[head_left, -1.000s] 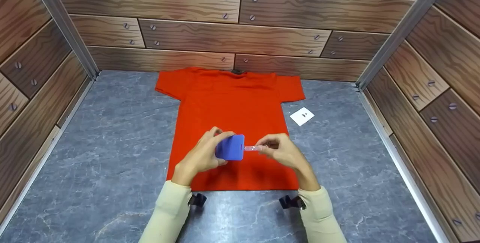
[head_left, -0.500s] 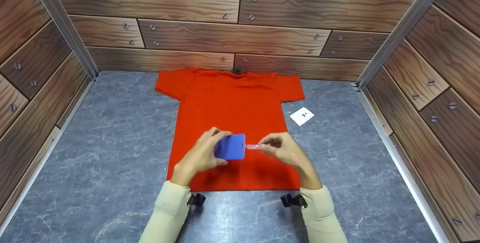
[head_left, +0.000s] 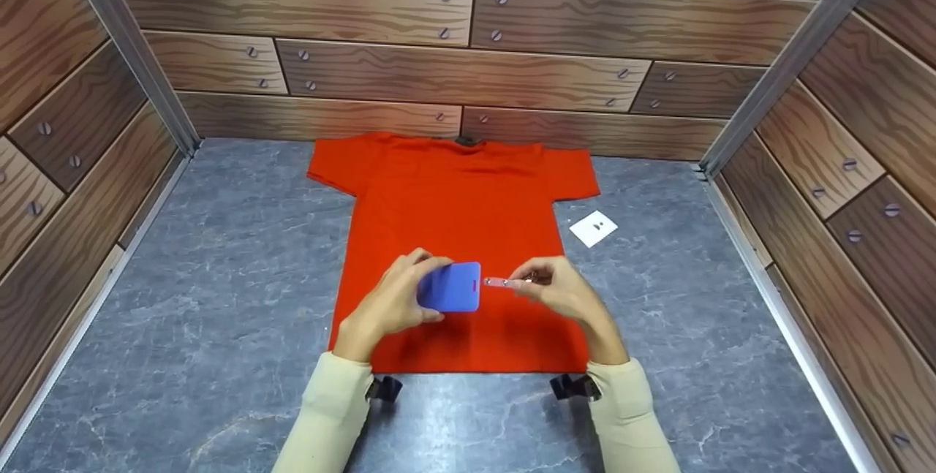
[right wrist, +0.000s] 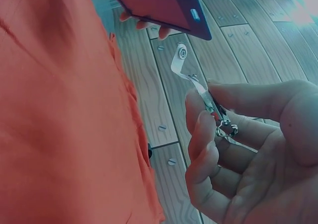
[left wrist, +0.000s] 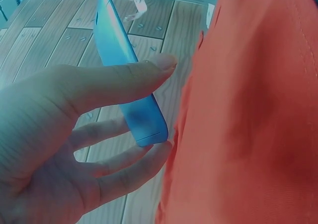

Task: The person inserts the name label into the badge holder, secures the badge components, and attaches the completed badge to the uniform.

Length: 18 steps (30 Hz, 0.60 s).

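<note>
My left hand (head_left: 393,297) grips a blue badge holder (head_left: 452,289) between thumb and fingers, above the lower part of a red T-shirt (head_left: 453,202). The holder's slot end points right. My right hand (head_left: 557,290) pinches a badge clip with a clear strap (head_left: 496,282). In the right wrist view, the strap (right wrist: 182,52) hangs free at its snap end, bent and apart from the holder (right wrist: 154,5). The clip's metal part (right wrist: 226,128) lies among my right fingers, partly hidden. The left wrist view shows the holder (left wrist: 144,119) edge-on under my thumb.
A small white card (head_left: 594,229) with dark marks lies right of the shirt on the grey marbled table (head_left: 248,275). Wood-patterned panels (head_left: 380,71) enclose the back and both sides, with metal strips (head_left: 124,42) at the corners.
The strap's end has come out of the holder's slot, and my right hand has shifted slightly right with the clip. My left hand still holds the holder in nearly the same place.
</note>
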### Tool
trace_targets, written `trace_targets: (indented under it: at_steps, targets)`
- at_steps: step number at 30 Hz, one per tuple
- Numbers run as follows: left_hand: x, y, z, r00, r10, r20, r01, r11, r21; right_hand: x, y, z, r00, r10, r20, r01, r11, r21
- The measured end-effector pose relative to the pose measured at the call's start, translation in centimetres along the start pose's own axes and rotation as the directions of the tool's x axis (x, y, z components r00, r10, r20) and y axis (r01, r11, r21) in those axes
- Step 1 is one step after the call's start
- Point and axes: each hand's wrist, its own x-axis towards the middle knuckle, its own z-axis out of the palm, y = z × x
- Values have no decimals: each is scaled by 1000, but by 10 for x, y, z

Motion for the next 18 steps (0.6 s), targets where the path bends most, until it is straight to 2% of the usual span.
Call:
trace_targets:
  at_steps: [10,18]
  targets:
    - [0,-2,-4,1000,-5,3,5,1000,1,11,12,-1,1000,14,-14,-14,999,-41]
    - [0,-6,-5,1000,-9,6,9,1000,-1,25,21,-3,995,79,-53,-81,996,-47]
